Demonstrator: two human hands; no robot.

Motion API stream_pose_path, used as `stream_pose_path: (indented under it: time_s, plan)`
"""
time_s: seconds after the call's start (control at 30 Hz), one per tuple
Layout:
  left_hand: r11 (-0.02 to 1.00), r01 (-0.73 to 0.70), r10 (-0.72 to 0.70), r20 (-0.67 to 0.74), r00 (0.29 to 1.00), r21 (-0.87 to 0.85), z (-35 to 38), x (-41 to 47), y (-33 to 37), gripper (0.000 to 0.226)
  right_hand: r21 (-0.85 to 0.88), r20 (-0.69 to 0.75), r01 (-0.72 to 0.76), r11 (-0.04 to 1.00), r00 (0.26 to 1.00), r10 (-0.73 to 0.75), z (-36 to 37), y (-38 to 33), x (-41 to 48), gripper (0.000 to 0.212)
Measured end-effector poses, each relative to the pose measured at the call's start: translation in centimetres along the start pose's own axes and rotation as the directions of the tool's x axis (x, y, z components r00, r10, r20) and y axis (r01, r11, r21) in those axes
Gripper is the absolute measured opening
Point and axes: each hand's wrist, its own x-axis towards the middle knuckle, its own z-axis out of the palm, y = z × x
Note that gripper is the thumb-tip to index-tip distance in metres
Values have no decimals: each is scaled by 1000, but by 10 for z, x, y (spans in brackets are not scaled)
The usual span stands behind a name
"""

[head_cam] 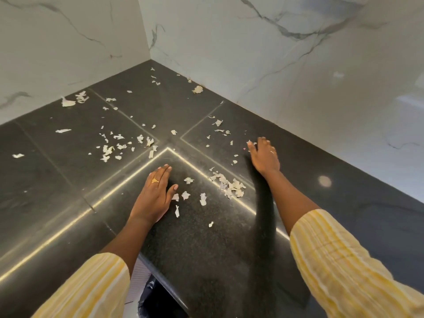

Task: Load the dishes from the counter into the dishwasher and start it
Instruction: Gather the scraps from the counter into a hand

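No dish and no dishwasher appear in the head view. A black stone counter [206, 244] fills a corner between white marble walls. Pale scraps, like torn peel or paper [110, 150], lie scattered over it. My left hand [156, 193] rests flat on the counter near the inner corner, fingers straight, a gold ring on one finger. My right hand [263, 154] lies further back to the right, fingers straight on the surface among scraps. A denser heap of scraps [231, 185] sits between the two hands. Neither hand holds anything.
White marble walls [275, 65] close the counter at the back and the left. The counter's front edge [160, 281] runs below my left forearm, with a dark bag or bin [149, 299] under it. Both arms wear yellow striped sleeves.
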Motion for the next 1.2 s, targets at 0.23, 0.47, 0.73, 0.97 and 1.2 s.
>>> stream_pose_path:
  time_s: [0.23,0.47,0.73,0.97,1.2]
  plan:
    - [999,-45,43,-89,995,-17,2,2,-2,42,340,289,319,885,860,-421,37,-65,-47,43]
    - [965,93,-132,-149,980,-245,-1,0,-4,43,468,-98,84,880,994,-43,20,-28,-117,80]
    - [928,124,-191,-163,968,-352,-1,-1,-7,44,-140,177,268,953,954,-243,68,-68,-164,133]
    - [787,198,-413,-261,873,-584,-8,-2,-19,49,-150,47,57,987,998,-51,110,-139,-151,125]
    - [772,198,-414,-240,878,-604,-9,-1,-19,61,-186,99,115,976,990,-98,108,-157,-83,103]
